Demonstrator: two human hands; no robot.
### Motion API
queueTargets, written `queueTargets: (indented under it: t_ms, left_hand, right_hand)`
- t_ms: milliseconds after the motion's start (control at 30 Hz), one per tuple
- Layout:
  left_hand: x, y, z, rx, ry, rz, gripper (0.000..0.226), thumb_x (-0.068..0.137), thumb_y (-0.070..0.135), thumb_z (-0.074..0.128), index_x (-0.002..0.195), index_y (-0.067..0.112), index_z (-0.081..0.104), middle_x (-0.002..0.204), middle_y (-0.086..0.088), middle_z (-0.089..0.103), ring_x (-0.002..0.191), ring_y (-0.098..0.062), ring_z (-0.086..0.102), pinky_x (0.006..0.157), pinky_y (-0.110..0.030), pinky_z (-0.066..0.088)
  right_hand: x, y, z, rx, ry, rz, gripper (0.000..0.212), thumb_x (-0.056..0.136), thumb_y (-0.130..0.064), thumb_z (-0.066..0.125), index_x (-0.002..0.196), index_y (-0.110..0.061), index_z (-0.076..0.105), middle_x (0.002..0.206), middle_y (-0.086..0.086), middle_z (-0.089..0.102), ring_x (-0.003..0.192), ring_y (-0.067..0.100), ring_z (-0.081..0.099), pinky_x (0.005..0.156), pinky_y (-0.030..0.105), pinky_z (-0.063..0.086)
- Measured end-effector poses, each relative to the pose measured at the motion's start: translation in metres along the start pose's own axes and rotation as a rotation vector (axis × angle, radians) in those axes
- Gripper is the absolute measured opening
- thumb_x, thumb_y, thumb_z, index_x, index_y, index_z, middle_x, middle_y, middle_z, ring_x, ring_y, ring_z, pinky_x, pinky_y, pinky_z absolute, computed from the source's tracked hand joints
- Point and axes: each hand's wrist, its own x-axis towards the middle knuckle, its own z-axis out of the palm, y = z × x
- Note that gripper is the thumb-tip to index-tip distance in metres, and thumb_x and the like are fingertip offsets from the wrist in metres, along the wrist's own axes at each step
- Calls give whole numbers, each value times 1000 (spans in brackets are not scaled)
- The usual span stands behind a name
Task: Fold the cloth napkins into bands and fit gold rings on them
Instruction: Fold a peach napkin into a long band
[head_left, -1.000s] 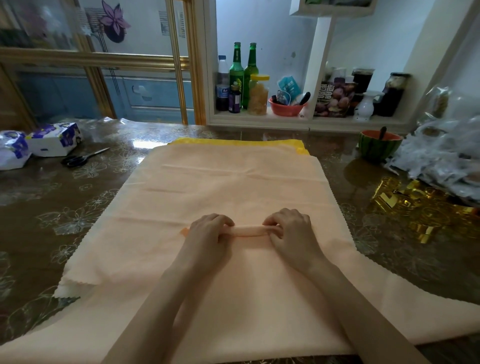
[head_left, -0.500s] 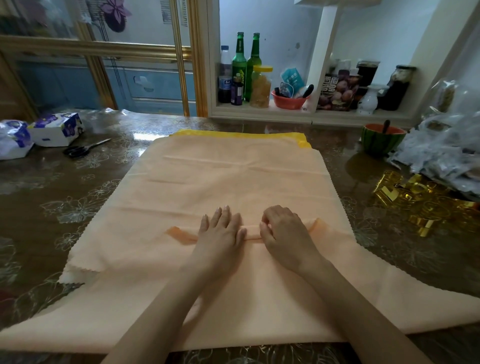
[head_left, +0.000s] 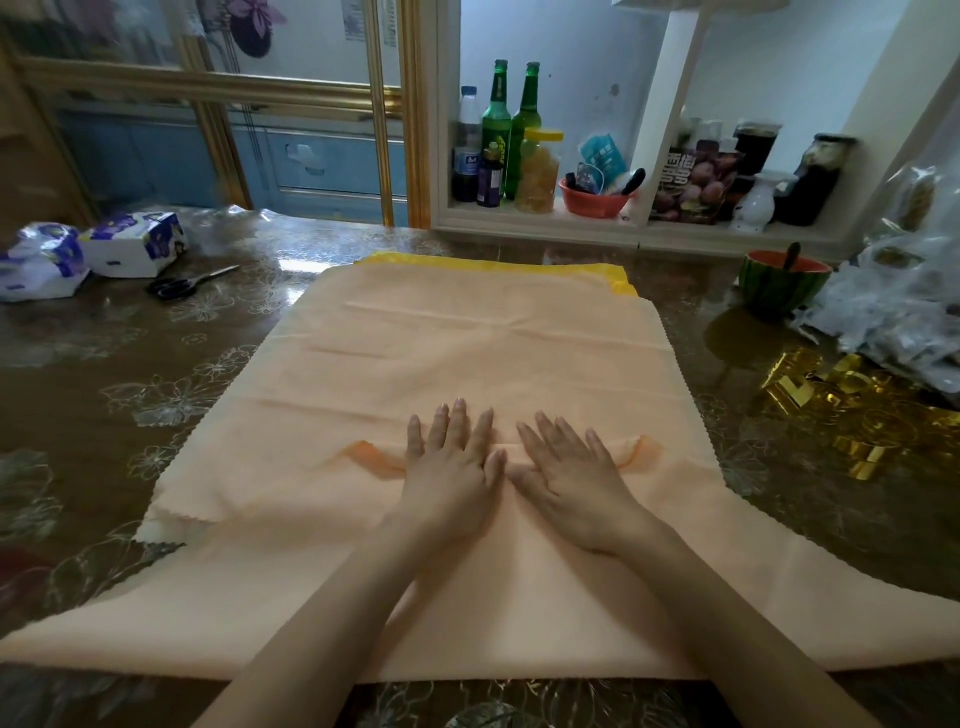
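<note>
A peach cloth napkin (head_left: 519, 613) lies on top of a stack of peach napkins (head_left: 483, 353), with its far corner folded over into a flat strip. A yellow napkin (head_left: 498, 264) peeks out at the stack's far edge. My left hand (head_left: 452, 462) and my right hand (head_left: 571, 467) lie flat side by side on that fold, fingers spread, pressing it down. Neither hand holds anything. A heap of gold rings (head_left: 852, 410) lies on the table to the right, well away from both hands.
Scissors (head_left: 189, 283) and two tissue packs (head_left: 130, 244) sit at the far left. At the far right are a watermelon-pattern bowl (head_left: 782, 275) and clear plastic bags (head_left: 893, 306). Behind the table, a shelf holds green bottles (head_left: 511, 130) and jars. The table (head_left: 104, 374) has a glossy floral cover.
Both hands uncurled from gripping the rolled corner and now lie flat on it. The fold has widened, and its ends show on either side of the hands.
</note>
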Motion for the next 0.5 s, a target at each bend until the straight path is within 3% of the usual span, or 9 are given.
queueTargets:
  t_ms: [100, 133, 200, 267, 367, 500]
  left_hand:
    - [0, -1, -2, -27, -18, 11, 55, 101, 42, 12, 150, 25, -5, 157, -6, -14, 144, -22, -15, 115, -44, -12]
    - [-2, -1, -3, -40, -15, 21, 54, 101, 42, 13, 151, 25, 0, 158, -6, -10, 145, -22, -12, 116, -44, -10]
    - [-2, -3, -7, -56, 59, 74, 50, 101, 41, 20, 148, 24, 21, 158, -5, 8, 145, -22, 3, 116, -41, 1]
    - [-1, -8, -14, -90, 148, 165, 37, 100, 35, 32, 133, 24, 46, 145, -4, 37, 137, -21, 27, 112, -37, 19]
    - [1, -14, -25, -164, 147, 224, 27, 96, 22, 46, 118, 19, 60, 123, -3, 57, 117, -22, 50, 99, -34, 38]
    - [-2, -11, -27, -183, 150, 186, 23, 91, 15, 50, 111, 15, 62, 116, -8, 60, 109, -25, 54, 93, -36, 44]
  right_hand:
    - [-7, 12, 3, 16, 58, 27, 108, 60, -78, -28, 151, -28, 2, 159, -3, -6, 146, 13, -7, 115, 33, -8]
    - [-9, 15, 5, 29, 100, 43, 109, 59, -77, -31, 150, -29, 6, 159, -4, -2, 146, 12, -5, 115, 32, -7]
    - [-9, 17, 6, 76, 210, 66, 80, 82, -63, -11, 149, -30, 20, 158, -6, 10, 145, 10, 4, 115, 28, -2]
    - [-10, 17, 3, 150, 305, 48, 52, 99, -45, 16, 142, -26, 38, 154, -4, 28, 142, 10, 19, 116, 28, 7]
    - [-11, 19, 2, 237, 431, 8, 43, 93, -40, 34, 123, -21, 57, 132, -1, 54, 125, 14, 44, 107, 27, 22]
    - [-15, 18, 3, 187, 534, -27, 23, 90, -26, 52, 109, -17, 62, 110, 1, 62, 107, 21, 52, 92, 28, 25]
